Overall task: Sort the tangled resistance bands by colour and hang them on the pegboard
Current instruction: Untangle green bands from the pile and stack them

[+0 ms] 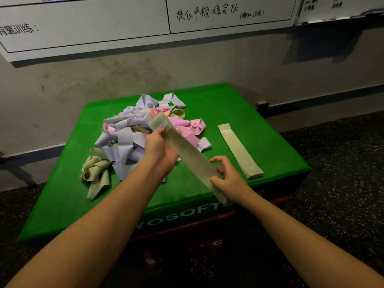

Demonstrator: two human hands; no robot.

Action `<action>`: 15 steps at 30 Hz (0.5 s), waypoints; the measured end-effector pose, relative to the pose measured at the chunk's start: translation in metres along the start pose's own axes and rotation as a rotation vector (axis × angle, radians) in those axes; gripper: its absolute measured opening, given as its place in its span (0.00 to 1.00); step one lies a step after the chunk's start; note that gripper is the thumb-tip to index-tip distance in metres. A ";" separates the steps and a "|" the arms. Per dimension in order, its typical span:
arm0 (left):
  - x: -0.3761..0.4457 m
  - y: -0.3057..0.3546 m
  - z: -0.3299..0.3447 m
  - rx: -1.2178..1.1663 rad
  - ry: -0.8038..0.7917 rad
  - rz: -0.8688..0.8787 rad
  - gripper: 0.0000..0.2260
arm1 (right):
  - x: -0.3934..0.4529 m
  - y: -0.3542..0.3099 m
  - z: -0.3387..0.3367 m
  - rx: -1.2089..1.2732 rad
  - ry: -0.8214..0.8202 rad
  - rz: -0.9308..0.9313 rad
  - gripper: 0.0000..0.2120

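A tangled pile of resistance bands [128, 138] in lilac, pink and sage green lies on the left half of a green soft box [228, 109]. I hold one sage green band [187, 154] stretched flat above the box. My left hand [160, 150] grips its upper end near the pile. My right hand [226, 179] pinches its lower end near the box's front edge. Sage green bands [239, 150] lie flat and stacked on the right side of the box. No pegboard is in view.
A grey wall stands behind the box, with a whiteboard [104, 23] carrying handwriting above it. A second board [336, 9] hangs at the upper right. Dark speckled flooring [342, 173] surrounds the box. Red lower box layers [187, 227] show beneath the green top.
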State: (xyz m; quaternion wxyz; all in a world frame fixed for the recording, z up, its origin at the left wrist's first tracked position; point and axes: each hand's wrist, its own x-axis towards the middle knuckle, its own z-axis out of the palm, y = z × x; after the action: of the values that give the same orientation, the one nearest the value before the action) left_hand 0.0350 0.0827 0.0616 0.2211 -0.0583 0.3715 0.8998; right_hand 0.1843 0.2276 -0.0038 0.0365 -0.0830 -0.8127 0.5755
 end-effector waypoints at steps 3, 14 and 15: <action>0.008 0.002 0.002 0.038 0.027 -0.043 0.16 | -0.002 0.009 -0.013 -0.062 0.059 -0.047 0.16; 0.037 -0.014 0.021 0.376 0.095 0.013 0.21 | -0.006 0.018 -0.072 0.125 -0.008 0.034 0.11; 0.042 -0.014 0.022 0.381 0.106 0.012 0.21 | -0.008 0.018 -0.079 0.152 -0.031 0.056 0.15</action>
State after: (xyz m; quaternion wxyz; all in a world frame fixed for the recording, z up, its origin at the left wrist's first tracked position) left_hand 0.0049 0.1216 0.0568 0.2030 -0.0606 0.5466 0.8102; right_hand 0.2055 0.3050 0.0062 0.0140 -0.0941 -0.7646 0.6374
